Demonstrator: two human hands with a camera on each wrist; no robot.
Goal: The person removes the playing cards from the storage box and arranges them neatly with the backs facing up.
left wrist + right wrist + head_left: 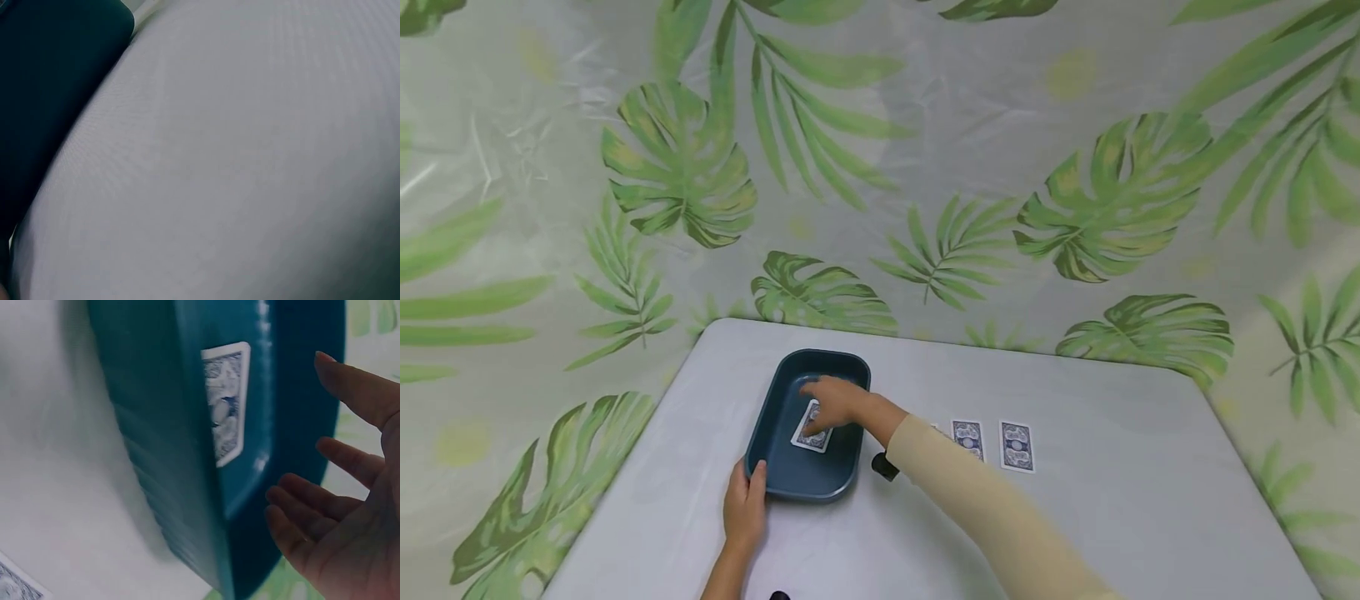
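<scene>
A dark blue tray sits on the left part of the white table. My left hand grips its near left rim, thumb on top. Only the tray's dark outer side shows in the left wrist view. Over the tray hangs my right hand, fingers spread and holding nothing. Beneath it a blue-and-white playing card lies back up on the tray floor, partly covered by the hand. In the right wrist view the same card shows apart from the fingertips.
To the right of the tray, two playing cards lie back up on the table, one beside the sleeve and another card farther right. A bit of another card shows behind the sleeve. Leaf-patterned sheeting stands behind the table.
</scene>
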